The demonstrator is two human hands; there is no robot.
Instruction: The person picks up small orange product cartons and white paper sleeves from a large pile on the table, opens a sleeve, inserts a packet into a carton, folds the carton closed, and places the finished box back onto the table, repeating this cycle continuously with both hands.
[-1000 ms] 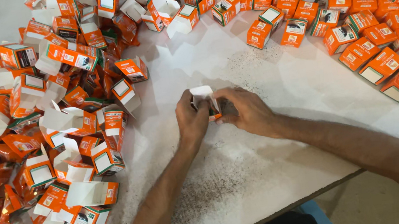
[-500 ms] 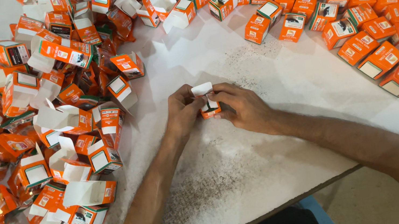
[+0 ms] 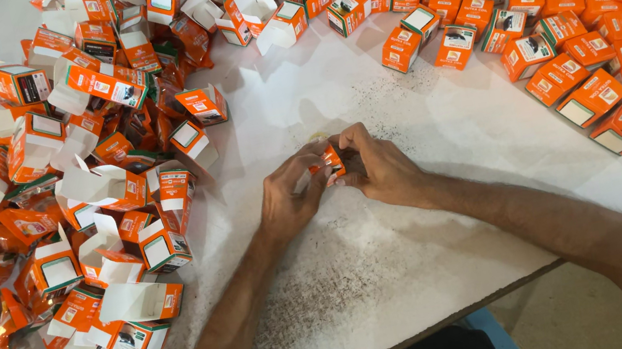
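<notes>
Both my hands meet at the middle of the white table [image 3: 419,206] around one small orange carton [image 3: 330,164]. My left hand [image 3: 290,199] grips its left side with thumb and fingers. My right hand [image 3: 378,167] covers its right side, fingers curled over the top. Only a sliver of the carton shows between the fingers, and its flaps are hidden.
A big heap of open orange-and-white cartons [image 3: 60,202] with raised flaps lies to the left. Closed orange cartons [image 3: 583,24] are spread across the back and right. The table's front edge [image 3: 471,310] runs diagonally near my forearms.
The carton's white flap, seen sticking up earlier, is now out of sight, and my fingers have closed in more tightly around the carton.
</notes>
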